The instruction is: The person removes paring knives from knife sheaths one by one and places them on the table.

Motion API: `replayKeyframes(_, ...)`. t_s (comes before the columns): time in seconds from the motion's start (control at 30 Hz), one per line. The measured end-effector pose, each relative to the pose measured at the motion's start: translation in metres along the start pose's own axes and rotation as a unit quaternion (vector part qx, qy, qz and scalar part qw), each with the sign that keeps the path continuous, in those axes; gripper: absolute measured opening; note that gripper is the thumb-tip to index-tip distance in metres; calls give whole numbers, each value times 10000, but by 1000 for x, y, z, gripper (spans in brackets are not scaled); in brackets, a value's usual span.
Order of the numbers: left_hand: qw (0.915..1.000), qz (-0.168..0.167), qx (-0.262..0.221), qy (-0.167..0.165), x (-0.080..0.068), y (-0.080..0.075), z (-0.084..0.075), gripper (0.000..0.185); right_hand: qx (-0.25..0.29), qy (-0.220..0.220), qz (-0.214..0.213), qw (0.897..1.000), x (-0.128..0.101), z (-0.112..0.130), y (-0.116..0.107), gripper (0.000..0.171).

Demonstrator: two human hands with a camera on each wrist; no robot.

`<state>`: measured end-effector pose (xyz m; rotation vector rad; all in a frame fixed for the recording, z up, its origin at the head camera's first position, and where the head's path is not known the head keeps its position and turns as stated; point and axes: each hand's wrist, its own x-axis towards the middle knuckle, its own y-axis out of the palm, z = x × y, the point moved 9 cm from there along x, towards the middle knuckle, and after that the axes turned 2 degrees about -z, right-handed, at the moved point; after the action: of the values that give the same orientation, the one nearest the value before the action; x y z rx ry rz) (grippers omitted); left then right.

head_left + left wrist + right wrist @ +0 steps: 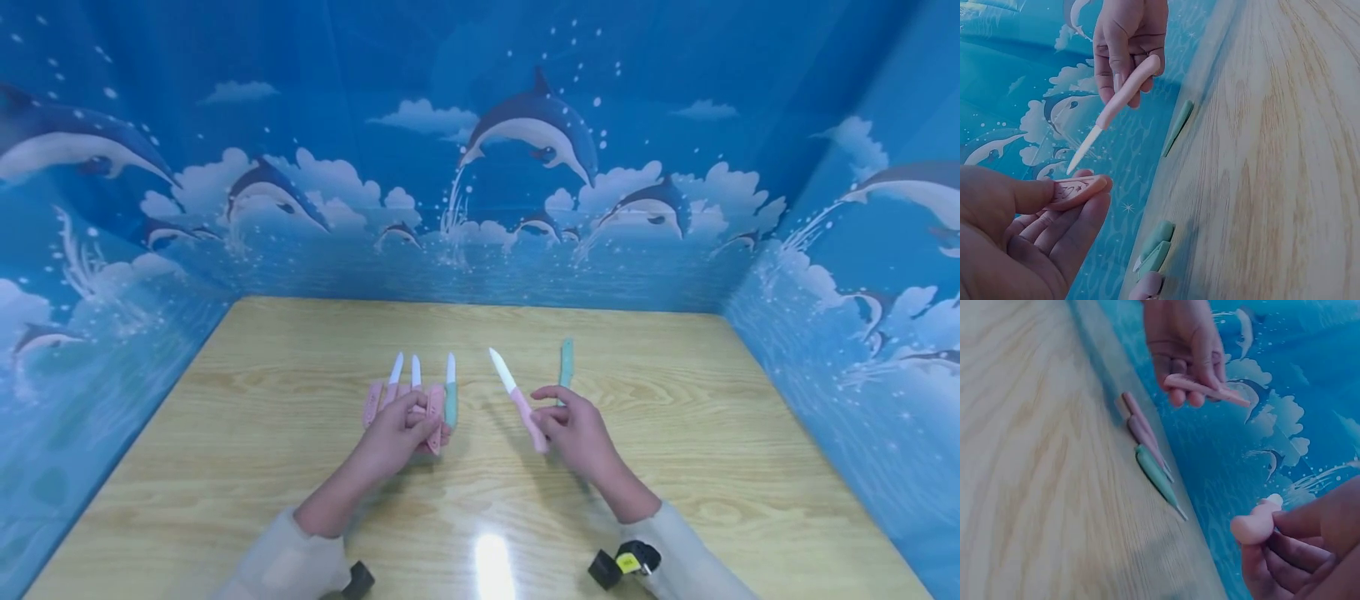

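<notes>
Two hands meet above the wooden table (pixel 675 433): the right hand (pixel 581 433) grips a pink-handled knife (pixel 517 404), the left hand (pixel 393 437) pinches a pink sheath (pixel 1079 189) (steady it, slide blade in straight).

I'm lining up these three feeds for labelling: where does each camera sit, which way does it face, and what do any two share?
Head: worn on the head, looking forward and down at the wooden table; both forearms, the left hand and the right hand show.
Left wrist: beside the left palm, looking across at the right hand's grip on the pink-handled knife.
Right wrist: behind the right hand's fingers, looking across at the left hand holding the pink sheath.
Shared: both wrist views show both hands; the green knife on the table also appears in the head view.
</notes>
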<state>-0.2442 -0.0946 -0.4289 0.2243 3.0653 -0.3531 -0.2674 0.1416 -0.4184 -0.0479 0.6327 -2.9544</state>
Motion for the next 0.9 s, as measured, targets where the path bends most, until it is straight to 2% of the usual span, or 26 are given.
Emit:
replayKeyframes(0.1,10000,35,-33,-15,0,0,-1,15,591,297,227,9976,0,-5,3,35)
replayKeyframes(0.27,9997,208,-100,55,-1,3,-5,16,1402,543,670,9864,-2,-8,11,42)
replayKeyframes(0.53,9975,458,-546,-26,-3,6,-6,22,1789,821,879,9765,-3,-12,15,45)
replayKeyframes(0.67,9980,321,-536,-116,-1,4,-4,20,1908,841,960,9733,-4,-13,16,45)
replayKeyframes(0.9,9997,-61,-158,-183,-1,-1,-3,23,2079,834,1033,9691,-4,-14,19,45)
